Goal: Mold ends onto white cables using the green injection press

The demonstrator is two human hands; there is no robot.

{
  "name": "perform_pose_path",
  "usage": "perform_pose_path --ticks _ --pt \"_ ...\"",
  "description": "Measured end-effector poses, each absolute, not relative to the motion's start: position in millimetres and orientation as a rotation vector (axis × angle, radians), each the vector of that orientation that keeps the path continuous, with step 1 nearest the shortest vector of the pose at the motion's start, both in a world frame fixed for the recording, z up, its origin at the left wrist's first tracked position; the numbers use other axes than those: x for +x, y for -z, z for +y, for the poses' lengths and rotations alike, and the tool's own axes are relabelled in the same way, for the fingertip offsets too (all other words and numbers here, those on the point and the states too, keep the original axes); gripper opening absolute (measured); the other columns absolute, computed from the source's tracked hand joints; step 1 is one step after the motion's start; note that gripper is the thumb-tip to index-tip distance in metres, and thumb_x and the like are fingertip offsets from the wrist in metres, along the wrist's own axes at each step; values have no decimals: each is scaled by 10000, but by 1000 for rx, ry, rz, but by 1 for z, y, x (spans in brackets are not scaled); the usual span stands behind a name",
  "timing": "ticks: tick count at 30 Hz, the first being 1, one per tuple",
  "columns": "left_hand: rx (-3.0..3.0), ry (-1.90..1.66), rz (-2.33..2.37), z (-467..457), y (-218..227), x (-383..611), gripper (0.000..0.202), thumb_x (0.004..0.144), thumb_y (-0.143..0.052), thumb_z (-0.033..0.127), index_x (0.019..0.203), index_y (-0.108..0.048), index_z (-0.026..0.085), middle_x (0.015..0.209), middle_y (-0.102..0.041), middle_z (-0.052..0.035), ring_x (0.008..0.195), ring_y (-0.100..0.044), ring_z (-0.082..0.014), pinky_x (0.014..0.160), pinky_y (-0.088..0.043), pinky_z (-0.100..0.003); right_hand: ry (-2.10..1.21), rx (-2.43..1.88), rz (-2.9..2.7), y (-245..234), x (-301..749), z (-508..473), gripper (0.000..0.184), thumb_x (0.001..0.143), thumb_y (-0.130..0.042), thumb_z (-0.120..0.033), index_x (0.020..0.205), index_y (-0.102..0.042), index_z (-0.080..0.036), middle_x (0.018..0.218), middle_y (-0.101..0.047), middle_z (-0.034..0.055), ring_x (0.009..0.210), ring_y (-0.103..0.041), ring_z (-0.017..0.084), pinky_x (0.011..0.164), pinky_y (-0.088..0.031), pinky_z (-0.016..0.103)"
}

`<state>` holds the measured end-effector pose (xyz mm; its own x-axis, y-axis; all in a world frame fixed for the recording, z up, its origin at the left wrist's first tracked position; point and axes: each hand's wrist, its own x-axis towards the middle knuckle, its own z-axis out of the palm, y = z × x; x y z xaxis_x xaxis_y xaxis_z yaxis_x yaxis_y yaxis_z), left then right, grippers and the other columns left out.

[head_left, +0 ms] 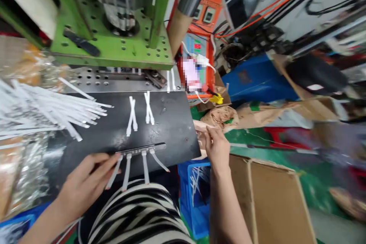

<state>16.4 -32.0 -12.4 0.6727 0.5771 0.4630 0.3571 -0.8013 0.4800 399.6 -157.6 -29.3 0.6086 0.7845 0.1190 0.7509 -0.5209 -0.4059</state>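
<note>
My left hand (85, 183) pinches the left end of a thin metal bar (143, 148) lying on the near edge of a black work plate (171, 122). Several white plastic pieces (127, 167) hang from the bar over the plate's edge. My right hand (215, 145) rests at the plate's right edge, fingers curled together by some brown paper (223, 116); what it holds, if anything, is hidden. Two crossed pairs of white pieces (140, 112) lie in the middle of the plate.
A heap of white plastic strips (42, 110) lies at the left. A green press machine (114, 42) stands behind the plate. An orange control box (200, 45) sits to the right. Below are a blue crate (194, 194) and a cardboard box (271, 198).
</note>
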Motion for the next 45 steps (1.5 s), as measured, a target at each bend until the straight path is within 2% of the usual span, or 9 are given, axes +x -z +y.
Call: perform_pose_path --ticks 7,12,17,22,24,27,33,42,45 --pt "2403 -1029 515 -29 10 48 200 957 -533 84 1084 -675 147 721 -578 -10 645 -539 -106 589 -469 -221 -545 -1174 -1787 4 269 -112 438 910 -579 -30 1264 -662 -274 930 -653 40 789 -631 132 690 -524 242" --pt "2014 -976 782 -19 -8 56 222 975 -559 237 841 -717 157 661 -514 8 596 -519 -88 547 -426 -193 -696 -1435 -1472 -5 288 -81 143 913 -622 -195 880 -758 -221 768 -692 30 656 -640 152 587 -503 245" --pt "1838 -579 1071 22 -13 92 422 931 -580 289 540 -496 152 567 -467 38 518 -472 -78 536 -372 -206 -991 -1744 -1230 8 347 -24 374 767 -719 -536 659 -667 -181 503 -554 -3 466 -524 159 461 -432 263" --pt "1916 -556 1158 50 0 108 267 906 -615 290 683 -574 149 704 -559 -20 704 -569 -163 663 -435 -268 -785 -1998 -1423 23 352 11 500 731 -658 -626 867 -716 -149 643 -658 55 546 -612 214 574 -507 341" --pt "1975 -520 1141 47 -2 93 125 901 -617 243 917 -637 120 897 -599 -72 776 -582 -183 701 -449 -294 -460 -2057 -1651 18 342 12 486 807 -594 -561 1001 -734 -138 778 -697 92 614 -635 228 654 -514 373" --pt "2289 -368 949 37 -14 47 234 940 -477 105 1107 -637 141 989 -607 -81 800 -587 -177 741 -451 -304 -208 -1884 -1944 4 317 15 353 913 -518 -398 1035 -748 -160 900 -705 104 736 -660 227 734 -512 357" --pt "2918 -80 920 57 -28 -43 256 1005 -403 145 1014 -657 181 1013 -658 -82 1000 -566 -229 859 -389 -359 -319 -1523 -2476 -9 245 63 215 955 -554 -179 904 -762 -200 931 -702 72 864 -664 197 772 -494 277" --pt "2846 -95 679 87 -13 -38 305 1054 -317 223 1036 -619 188 1029 -643 -76 984 -550 -197 883 -363 -340 -85 -1717 -2659 -20 199 75 261 874 -493 10 992 -712 -70 975 -667 204 922 -658 290 782 -495 358" --pt "2768 -115 617 95 -16 -39 294 1046 -327 208 974 -611 185 940 -626 -70 899 -533 -193 844 -385 -323 -60 -1786 -2558 -23 225 43 247 887 -477 -15 926 -704 -106 933 -652 166 884 -642 278 743 -485 337"
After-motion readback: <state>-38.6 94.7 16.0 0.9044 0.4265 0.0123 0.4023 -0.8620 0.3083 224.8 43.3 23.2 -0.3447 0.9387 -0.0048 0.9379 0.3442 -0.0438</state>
